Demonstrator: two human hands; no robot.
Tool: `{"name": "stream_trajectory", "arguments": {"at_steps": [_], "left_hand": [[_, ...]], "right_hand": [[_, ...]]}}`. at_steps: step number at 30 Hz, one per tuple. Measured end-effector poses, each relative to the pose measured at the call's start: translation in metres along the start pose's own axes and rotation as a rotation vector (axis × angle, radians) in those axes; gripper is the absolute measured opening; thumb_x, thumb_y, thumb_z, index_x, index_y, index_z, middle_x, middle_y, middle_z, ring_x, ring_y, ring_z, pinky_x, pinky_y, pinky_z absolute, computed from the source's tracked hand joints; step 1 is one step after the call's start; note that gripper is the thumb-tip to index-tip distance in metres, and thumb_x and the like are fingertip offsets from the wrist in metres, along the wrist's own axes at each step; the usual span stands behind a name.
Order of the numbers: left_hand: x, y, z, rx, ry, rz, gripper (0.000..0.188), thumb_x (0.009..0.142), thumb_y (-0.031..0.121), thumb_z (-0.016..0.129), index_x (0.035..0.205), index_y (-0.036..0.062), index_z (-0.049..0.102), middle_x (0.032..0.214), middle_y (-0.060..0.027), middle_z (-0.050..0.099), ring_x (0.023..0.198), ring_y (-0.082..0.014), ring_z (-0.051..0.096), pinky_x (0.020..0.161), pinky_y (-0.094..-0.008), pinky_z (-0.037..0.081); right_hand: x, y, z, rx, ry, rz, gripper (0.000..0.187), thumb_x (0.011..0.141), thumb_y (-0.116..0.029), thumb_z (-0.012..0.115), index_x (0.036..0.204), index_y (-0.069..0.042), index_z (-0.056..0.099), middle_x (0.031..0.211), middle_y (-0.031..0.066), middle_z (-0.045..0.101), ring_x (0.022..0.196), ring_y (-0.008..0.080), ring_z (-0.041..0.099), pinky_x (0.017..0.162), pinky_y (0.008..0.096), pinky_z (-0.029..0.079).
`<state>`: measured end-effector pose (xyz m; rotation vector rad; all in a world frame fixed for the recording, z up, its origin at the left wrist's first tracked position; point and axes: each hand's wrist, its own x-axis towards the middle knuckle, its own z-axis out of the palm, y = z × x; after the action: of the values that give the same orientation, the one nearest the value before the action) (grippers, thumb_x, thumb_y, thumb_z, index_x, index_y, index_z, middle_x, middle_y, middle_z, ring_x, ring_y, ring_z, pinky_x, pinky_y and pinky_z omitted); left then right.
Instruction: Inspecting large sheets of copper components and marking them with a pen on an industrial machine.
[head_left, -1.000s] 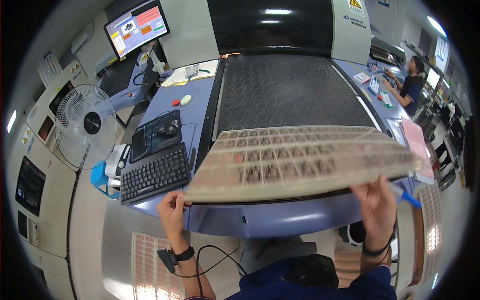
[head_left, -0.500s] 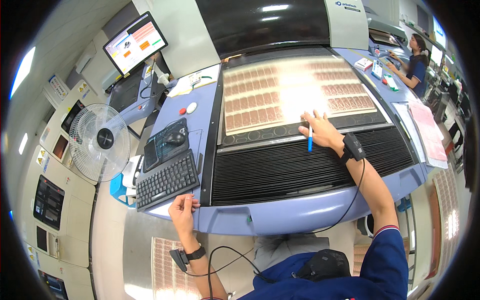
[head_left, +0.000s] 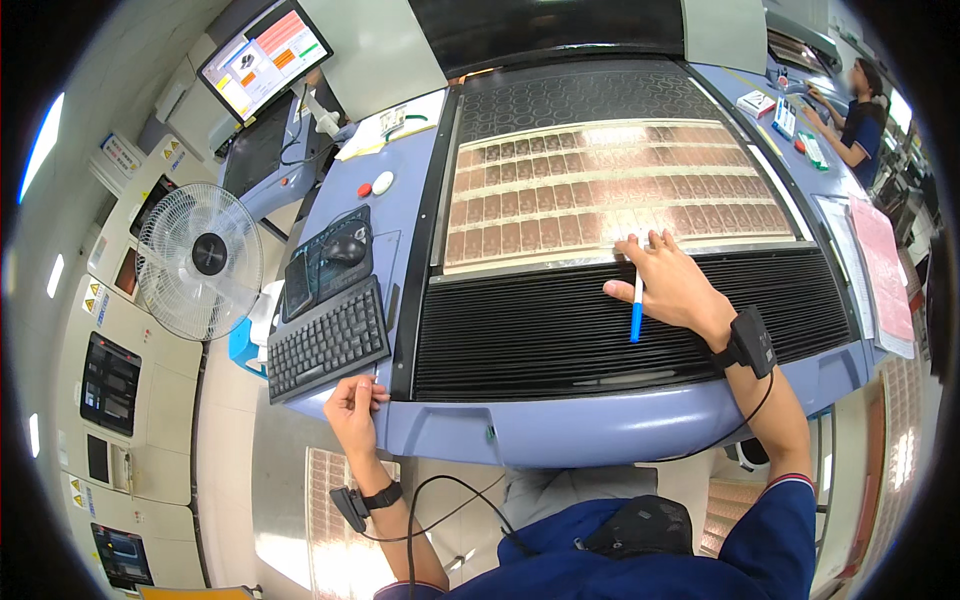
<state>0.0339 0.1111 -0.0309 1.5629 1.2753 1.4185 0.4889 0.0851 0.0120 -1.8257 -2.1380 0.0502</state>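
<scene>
A flat copper-patterned panel (head_left: pixel 540 190) with rows of small rectangular units lies on the machine's bed. My right hand (head_left: pixel 675 285) rests at its near edge, fingertips touching the panel and palm above the black ribbed cover (head_left: pixel 560 345). A white marker pen with a blue end (head_left: pixel 637 310) is tucked under this hand by the thumb, its blue end toward me. My left hand (head_left: pixel 354 410) is at the machine's blue front edge, just below the keyboard (head_left: pixel 330 340). Its fingers are curled together; whether anything is in them I cannot make out.
Left of the bed are a mouse (head_left: pixel 346 248), a red button (head_left: pixel 364 190) and a white button (head_left: pixel 382 183). A monitor (head_left: pixel 265 60) and a fan (head_left: pixel 205 255) stand farther left. Pink papers (head_left: pixel 880 265) lie at the right edge. Another person (head_left: pixel 860 130) works beyond.
The panel sits nearer to me on the bed, and more dark bed shows behind it. My right hand has come nearer with the pen. My left hand stays by the keyboard.
</scene>
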Motion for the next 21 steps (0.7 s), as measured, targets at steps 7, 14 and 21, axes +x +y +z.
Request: {"name": "stream_trajectory", "arguments": {"at_steps": [7,14,21], "left_hand": [[0.005,-0.008,-0.004,-0.02,0.146,0.043,0.019,0.094,0.015,0.057,0.094,-0.0033,0.063,0.073,-0.0096,0.066,0.061,-0.0131,0.062,0.054,-0.021,0.045],[0.029,-0.006,-0.042,0.471,0.456,0.12,0.025,0.088,0.013,0.061,0.106,-0.0032,0.062,0.1,-0.0125,0.067,0.096,-0.0204,0.063,0.076,-0.0323,0.05],[0.032,-0.004,-0.046,1.097,0.453,0.116,0.026,0.083,0.022,0.061,0.104,0.0092,0.068,0.086,-0.0041,0.07,0.092,-0.0283,0.059,0.084,-0.0397,0.043]], "right_hand": [[0.0,0.0,0.003,0.017,0.046,-0.06,0.07,0.089,-0.059,0.049,0.118,0.006,0.051,0.113,0.0354,0.056,0.12,0.0575,0.04,0.109,0.055,0.028],[0.0,0.0,-0.001,0.03,0.035,-0.061,0.066,0.089,-0.053,0.053,0.112,0.008,0.053,0.109,0.0363,0.057,0.116,0.0564,0.044,0.105,0.054,0.032],[-0.004,0.001,-0.004,0.064,0.0,-0.047,0.064,0.087,-0.049,0.059,0.112,0.01,0.053,0.103,0.0358,0.06,0.113,0.057,0.047,0.107,0.0541,0.03]]}}
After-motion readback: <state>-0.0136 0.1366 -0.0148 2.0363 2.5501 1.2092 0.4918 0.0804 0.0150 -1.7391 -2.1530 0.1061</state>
